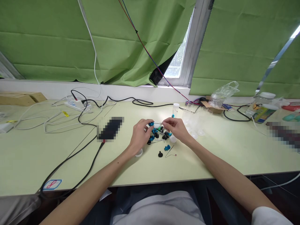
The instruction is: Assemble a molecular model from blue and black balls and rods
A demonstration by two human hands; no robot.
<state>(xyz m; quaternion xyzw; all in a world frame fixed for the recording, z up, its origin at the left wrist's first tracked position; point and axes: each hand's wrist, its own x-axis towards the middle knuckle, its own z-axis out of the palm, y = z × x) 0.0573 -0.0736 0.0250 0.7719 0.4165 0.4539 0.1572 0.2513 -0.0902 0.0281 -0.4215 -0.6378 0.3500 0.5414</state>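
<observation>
Above a small pile of parts, my left hand (140, 132) is closed in a pinch on a small blue plastic piece (151, 124). My right hand (175, 127) pinches the end of a thin metal wire (158, 123), which runs toward the blue piece; whether they join I cannot tell. Under my fingers lie several blue parts and black parts (165, 136), partly hidden by my hands. Closer to me are a loose blue part (167, 147), a black round piece with a stem (160, 154) and a bent thin wire (170, 155).
A white-capped clear vial (176, 107) stands behind my right hand. A white ring-shaped lid (139, 153) lies by my left wrist. Black cables (91, 168) and a blurred dark device (111, 128) are on the left, a power strip (77, 104) farther back. Clear plastic items (192, 123) lie to the right.
</observation>
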